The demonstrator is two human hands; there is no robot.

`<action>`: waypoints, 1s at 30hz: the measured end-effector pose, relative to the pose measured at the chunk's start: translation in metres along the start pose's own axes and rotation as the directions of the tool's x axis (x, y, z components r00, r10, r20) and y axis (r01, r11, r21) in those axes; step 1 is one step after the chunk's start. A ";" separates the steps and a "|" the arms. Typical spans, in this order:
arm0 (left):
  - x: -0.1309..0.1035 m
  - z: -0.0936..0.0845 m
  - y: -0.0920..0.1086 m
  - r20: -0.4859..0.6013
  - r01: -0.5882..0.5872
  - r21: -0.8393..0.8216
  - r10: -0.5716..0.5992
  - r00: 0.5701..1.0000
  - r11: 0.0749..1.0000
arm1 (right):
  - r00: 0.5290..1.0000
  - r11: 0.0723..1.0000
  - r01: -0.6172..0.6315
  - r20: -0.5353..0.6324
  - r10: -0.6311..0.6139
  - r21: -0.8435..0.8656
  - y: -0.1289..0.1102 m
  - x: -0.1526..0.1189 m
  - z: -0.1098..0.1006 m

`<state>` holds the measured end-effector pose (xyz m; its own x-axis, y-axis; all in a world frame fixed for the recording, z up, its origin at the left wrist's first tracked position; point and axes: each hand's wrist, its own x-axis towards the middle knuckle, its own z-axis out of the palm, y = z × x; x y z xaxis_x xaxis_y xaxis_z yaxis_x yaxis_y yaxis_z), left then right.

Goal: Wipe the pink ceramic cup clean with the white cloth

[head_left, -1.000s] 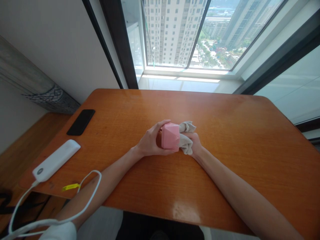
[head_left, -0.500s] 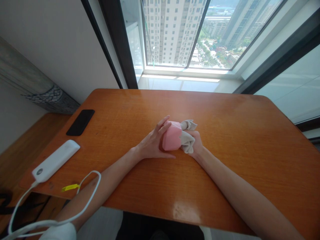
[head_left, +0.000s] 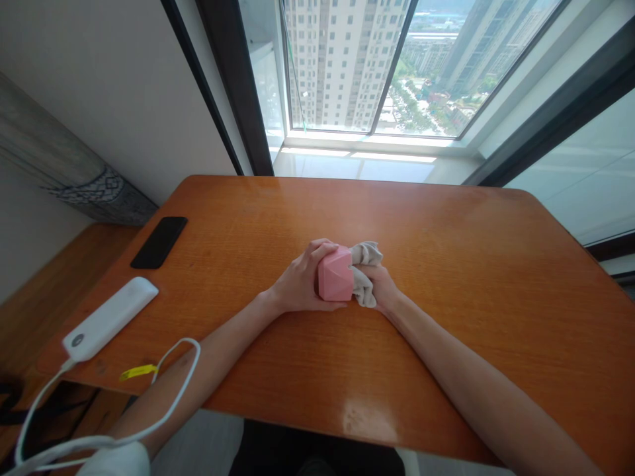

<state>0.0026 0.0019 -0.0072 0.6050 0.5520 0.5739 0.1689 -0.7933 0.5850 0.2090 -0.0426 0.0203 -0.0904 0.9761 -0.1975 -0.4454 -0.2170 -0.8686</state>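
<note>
A small pink object with flat, angled facets (head_left: 336, 274), perhaps a pot or box, is held over the middle of the table. My left hand (head_left: 302, 277) wraps round its left side, fingers over the top and thumb below. On its right side, a light grey cloth (head_left: 364, 291) bunches up against it. My right hand (head_left: 381, 283) grips that cloth, its fingers partly covered by the folds. Whether the cloth goes inside the pink object is hidden from this side.
On the wooden table (head_left: 446, 330), a black phone (head_left: 159, 242) and a white power bank (head_left: 110, 320) lie at the left. A white cable (head_left: 194, 367) with a yellow tag (head_left: 138, 372) loops over my left forearm. A window (head_left: 357, 66) stands behind the table.
My left hand's fingers have closed round the pink object, which has turned and shifted slightly left. The cloth and my right hand have moved slightly left with it.
</note>
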 end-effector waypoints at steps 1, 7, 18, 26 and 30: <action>0.000 -0.001 0.000 0.002 0.013 -0.005 -0.013 1.000 1.000 | 1.000 1.000 -0.007 -0.004 0.007 0.014 0.000 -0.001 0.001; 0.003 -0.004 0.006 0.004 0.057 -0.038 -0.057 0.998 0.998 | 0.986 0.978 0.163 -0.015 -0.166 -0.130 0.007 -0.001 -0.002; 0.000 -0.005 0.005 0.051 0.145 -0.149 -0.139 0.989 0.978 | 0.888 0.752 0.438 0.104 -0.449 -0.493 0.003 -0.012 0.003; -0.003 -0.007 -0.002 0.174 0.238 -0.355 -0.186 0.967 0.904 | 0.724 0.470 0.665 0.343 -0.599 -0.581 0.008 -0.021 0.004; -0.003 -0.008 -0.002 0.218 0.271 -0.458 -0.189 0.957 0.847 | 0.648 0.329 0.718 0.416 -0.638 -0.613 0.011 -0.022 0.001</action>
<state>-0.0054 0.0040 -0.0055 0.7172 0.6222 0.3139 -0.0489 -0.4044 0.9133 0.2055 -0.0664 0.0159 -0.1452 0.7751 0.6150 0.3347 0.6234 -0.7066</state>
